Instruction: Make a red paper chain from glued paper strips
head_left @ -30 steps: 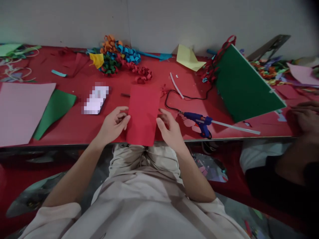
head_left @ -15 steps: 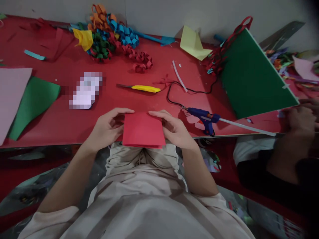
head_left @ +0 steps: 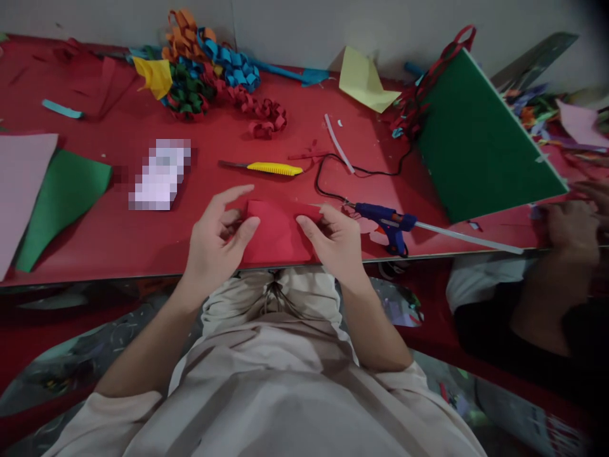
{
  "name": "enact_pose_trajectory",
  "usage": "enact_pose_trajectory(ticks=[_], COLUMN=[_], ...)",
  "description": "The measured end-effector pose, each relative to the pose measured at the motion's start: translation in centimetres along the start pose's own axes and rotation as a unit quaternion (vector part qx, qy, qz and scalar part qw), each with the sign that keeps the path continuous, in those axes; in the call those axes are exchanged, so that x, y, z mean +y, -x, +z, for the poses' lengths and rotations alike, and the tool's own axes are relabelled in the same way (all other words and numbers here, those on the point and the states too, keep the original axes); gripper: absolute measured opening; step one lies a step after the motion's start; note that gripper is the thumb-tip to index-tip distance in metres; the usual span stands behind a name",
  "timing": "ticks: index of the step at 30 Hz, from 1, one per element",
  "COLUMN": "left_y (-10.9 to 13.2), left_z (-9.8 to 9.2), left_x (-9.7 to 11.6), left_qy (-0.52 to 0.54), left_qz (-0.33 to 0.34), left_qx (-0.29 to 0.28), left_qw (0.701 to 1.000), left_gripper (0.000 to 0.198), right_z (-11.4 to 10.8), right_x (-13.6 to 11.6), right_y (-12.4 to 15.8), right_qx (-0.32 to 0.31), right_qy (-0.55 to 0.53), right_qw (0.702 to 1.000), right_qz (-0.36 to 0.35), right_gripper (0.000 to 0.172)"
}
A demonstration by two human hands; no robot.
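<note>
A folded piece of red paper [head_left: 280, 238] lies between my hands at the front edge of the red table. My left hand [head_left: 216, 238] grips its left side, the thumb on top and the index finger stretched out beyond the upper corner. On the right side, my right hand [head_left: 339, 238] pinches the paper between thumb and fingers. Just right of that hand is a blue glue gun [head_left: 385, 217] with a long glue stick in its back. A yellow-handled cutter [head_left: 273, 168] rests farther in, beyond the paper.
Paper chains [head_left: 204, 70] are heaped at the back. A blurred-out pale rectangle [head_left: 162, 174] and green paper [head_left: 64, 200] lie left. A green board [head_left: 485, 139] leans at right, near another person's hand [head_left: 573, 225]. The glue gun's black cord [head_left: 375, 174] crosses the table.
The red paper has moved slightly away from my body and tilted flatter. Both thumbs have come onto its near face, and my hands have shifted forward with it.
</note>
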State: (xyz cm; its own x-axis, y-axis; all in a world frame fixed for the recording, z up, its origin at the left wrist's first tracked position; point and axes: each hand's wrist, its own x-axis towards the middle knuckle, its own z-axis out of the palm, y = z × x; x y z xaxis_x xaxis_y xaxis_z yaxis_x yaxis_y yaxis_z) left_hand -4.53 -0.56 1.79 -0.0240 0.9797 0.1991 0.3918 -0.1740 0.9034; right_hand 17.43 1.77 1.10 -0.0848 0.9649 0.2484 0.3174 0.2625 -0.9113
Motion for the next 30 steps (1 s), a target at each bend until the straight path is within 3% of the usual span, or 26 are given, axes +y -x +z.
enact_pose_trajectory(ticks=[6,16,21,26,28,30], left_y=[-0.7,-0.7,-0.9,-1.5,-1.6,-1.5], left_z=[0.6,0.5,-0.1,-0.8,-1.0,-1.2], left_x=[0.6,0.4,0.4,1.9,2.5,2.9], left_qy=[-0.020,-0.037,-0.086,-0.163,-0.168,-0.144], left_qz=[0.026,0.045,0.054,0.103,0.116,0.105], left_qx=[0.012,0.026,0.013,-0.054,-0.052,-0.013], left_qw=[0.999,0.998,0.995,0.980,0.977,0.984], left_gripper=[0.032,0.022,0.021,0.016,0.016,0.018], right_z=[-0.7,-1.3,-1.7,-1.3,-0.9,-0.6], right_x=[0.1,0.1,0.2,-1.4,-2.1,-2.5], right_y=[0.2,0.0,-0.1,-0.5,-0.6,-0.6], right_qx=[-0.013,-0.004,-0.042,-0.117,-0.101,-0.067], right_qy=[0.012,-0.037,0.002,0.069,0.060,0.038], right_qw=[1.000,0.999,0.999,0.982,0.978,0.981], right_qz=[-0.010,-0.027,-0.030,-0.132,-0.171,-0.179], right_gripper=[0.038,0.019,0.028,0.013,0.018,0.022])
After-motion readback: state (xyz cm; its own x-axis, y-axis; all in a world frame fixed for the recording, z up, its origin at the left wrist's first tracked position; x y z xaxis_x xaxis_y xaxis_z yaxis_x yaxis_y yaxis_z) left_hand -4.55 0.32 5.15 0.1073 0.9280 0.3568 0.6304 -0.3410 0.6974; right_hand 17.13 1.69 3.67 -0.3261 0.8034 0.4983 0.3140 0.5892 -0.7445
